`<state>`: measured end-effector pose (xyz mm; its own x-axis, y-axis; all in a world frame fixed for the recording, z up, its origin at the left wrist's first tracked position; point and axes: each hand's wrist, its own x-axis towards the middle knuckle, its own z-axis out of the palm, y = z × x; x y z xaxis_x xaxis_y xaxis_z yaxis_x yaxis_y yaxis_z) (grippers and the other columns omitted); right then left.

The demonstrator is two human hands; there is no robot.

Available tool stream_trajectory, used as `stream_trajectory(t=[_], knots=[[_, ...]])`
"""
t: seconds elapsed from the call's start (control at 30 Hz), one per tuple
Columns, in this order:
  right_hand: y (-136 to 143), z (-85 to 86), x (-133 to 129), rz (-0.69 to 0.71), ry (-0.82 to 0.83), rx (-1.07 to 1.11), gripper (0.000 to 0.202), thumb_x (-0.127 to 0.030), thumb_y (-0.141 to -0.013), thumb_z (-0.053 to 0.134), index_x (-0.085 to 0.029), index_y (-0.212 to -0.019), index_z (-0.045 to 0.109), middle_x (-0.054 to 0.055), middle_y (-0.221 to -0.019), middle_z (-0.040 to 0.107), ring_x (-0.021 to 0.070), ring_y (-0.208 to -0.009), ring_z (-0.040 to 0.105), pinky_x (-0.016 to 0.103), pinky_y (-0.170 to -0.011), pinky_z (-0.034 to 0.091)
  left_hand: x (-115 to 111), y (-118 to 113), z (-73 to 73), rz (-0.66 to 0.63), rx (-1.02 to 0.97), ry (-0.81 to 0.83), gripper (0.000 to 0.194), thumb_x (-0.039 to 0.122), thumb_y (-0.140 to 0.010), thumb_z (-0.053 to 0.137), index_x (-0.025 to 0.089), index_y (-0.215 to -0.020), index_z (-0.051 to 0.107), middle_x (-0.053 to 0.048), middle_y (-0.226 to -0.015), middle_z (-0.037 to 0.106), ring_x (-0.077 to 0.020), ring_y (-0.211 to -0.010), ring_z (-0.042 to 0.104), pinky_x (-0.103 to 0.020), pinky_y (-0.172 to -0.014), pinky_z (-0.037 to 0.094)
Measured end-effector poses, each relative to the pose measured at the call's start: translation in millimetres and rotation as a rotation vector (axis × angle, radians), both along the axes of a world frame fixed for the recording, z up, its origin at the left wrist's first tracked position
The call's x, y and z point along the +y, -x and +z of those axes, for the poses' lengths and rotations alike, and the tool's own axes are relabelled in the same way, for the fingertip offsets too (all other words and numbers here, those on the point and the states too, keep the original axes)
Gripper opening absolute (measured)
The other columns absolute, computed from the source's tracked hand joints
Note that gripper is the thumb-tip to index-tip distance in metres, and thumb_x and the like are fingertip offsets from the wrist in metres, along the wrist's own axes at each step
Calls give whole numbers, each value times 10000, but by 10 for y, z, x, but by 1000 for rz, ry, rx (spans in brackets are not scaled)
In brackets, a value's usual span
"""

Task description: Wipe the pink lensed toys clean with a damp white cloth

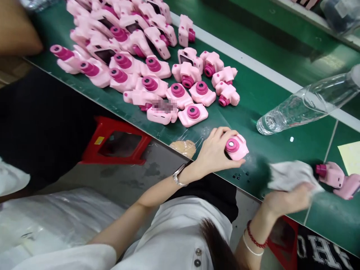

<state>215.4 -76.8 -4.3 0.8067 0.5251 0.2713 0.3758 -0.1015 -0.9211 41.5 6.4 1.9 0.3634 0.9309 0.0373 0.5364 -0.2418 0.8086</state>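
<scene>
Near the front edge of the green table, my left hand [215, 152] grips a pink toy camera [241, 148], its magenta lens facing up with a white dot at its centre. To the right, my right hand [291, 200] is blurred by motion and holds a crumpled white cloth [292, 176] above the table. Just beyond the cloth, two more pink cameras [334, 175] lie at the right. A large group of pink cameras [150, 83] with magenta lenses covers the table's left part.
A clear bottle [303, 105] stands at the back right, near a yellow paper [351, 157]. Small black pieces [238, 176] lie by the front edge of the table [250, 112]. Below are red stools [118, 144]. Another person's arm [19, 30] shows at upper left.
</scene>
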Motion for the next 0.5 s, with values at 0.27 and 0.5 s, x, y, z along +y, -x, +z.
stream_trajectory(t=[0.27,0.5], knots=[[672,-43,133,176,-26,21,497,-500,-1065,300,-162,-1097,663,110,-1043,717,201,-960,700,381,-870,575,-521,55,58,17,-649,449,674,631,-963,590,281,-1529,484,-90,-1365,536,-230,-1290,552,-379,-1151,457],[587,-4,81,380,65,-4,530,-581,-1037,376,-176,-1053,716,105,-1021,743,209,-953,714,363,-850,576,-497,24,99,-21,-1023,887,822,514,-683,909,219,-1398,632,-81,-1290,690,-249,-1180,639,-295,-986,543]])
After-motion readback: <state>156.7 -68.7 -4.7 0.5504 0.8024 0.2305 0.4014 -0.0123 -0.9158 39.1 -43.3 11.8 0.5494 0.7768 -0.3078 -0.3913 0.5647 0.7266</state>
